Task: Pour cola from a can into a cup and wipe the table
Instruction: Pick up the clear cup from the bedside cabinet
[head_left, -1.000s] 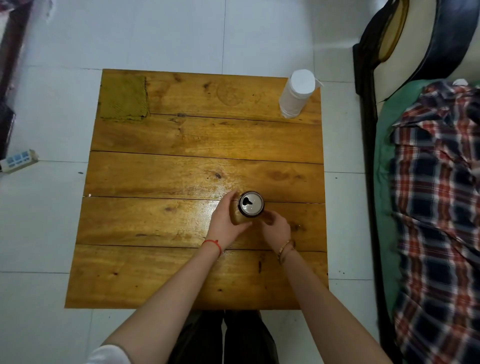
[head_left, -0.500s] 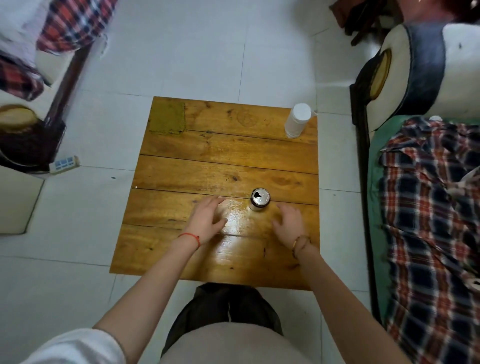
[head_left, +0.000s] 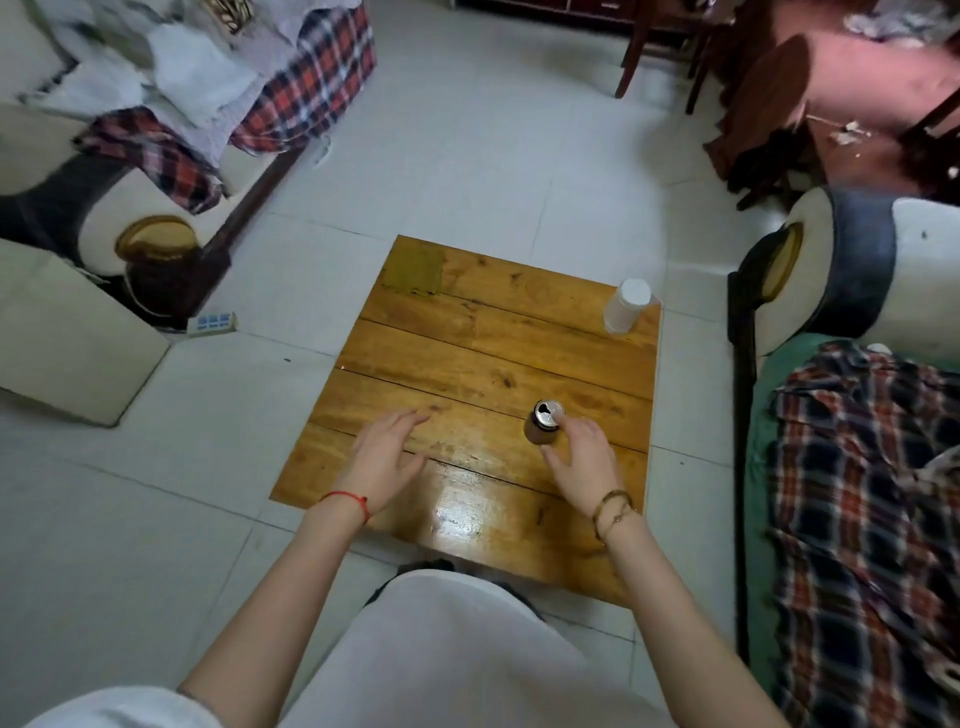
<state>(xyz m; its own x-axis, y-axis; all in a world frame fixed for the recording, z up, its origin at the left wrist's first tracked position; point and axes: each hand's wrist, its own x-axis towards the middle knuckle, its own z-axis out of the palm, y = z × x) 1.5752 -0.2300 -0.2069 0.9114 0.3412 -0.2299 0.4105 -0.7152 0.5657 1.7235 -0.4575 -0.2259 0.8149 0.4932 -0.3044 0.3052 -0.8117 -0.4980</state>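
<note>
An opened cola can (head_left: 542, 423) stands upright on the right half of the wooden table (head_left: 467, 353). My right hand (head_left: 584, 460) lies just right of the can, its fingers loosely spread with the fingertips touching the can's side near the rim. My left hand (head_left: 387, 460) hovers open over the table's near left part, well apart from the can. A white cup (head_left: 626, 312) stands upside down at the far right corner. A green cloth (head_left: 414, 270) lies flat at the far left corner.
A sofa with a plaid blanket (head_left: 857, 493) runs close along the table's right side. Another sofa (head_left: 78, 218) stands to the left, with a power strip (head_left: 212, 323) on the tiled floor. Dark wooden chairs (head_left: 753, 104) stand at the back right.
Both hands have come off the can. My left hand has moved left, away from it; my right hand stays beside it. My head has risen, so the table looks smaller.
</note>
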